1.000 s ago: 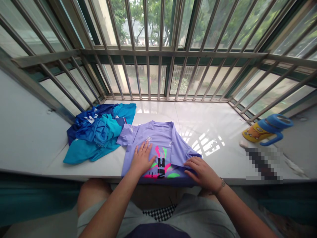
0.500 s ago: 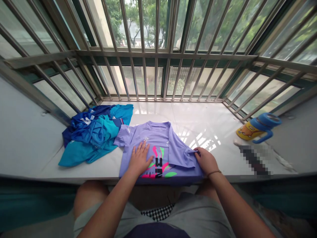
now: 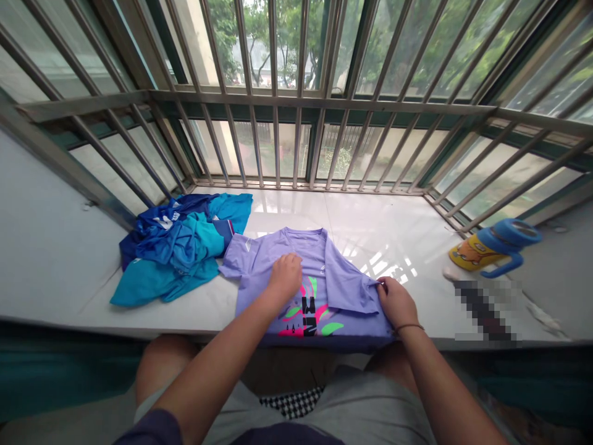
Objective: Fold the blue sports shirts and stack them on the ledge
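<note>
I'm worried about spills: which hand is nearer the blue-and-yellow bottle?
Right. The right hand is at one sleeve of the purple shirt, left of the bottle; the left hand is at the shirt's front, farther left.

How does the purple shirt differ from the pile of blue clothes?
The purple shirt is spread mostly flat; the blue pile is crumpled. The shirt has a pink, green and black print, while the pile shows white lettering. The right hand grips the shirt's sleeve; neither hand touches the pile. Both lie on the white sill.
</note>
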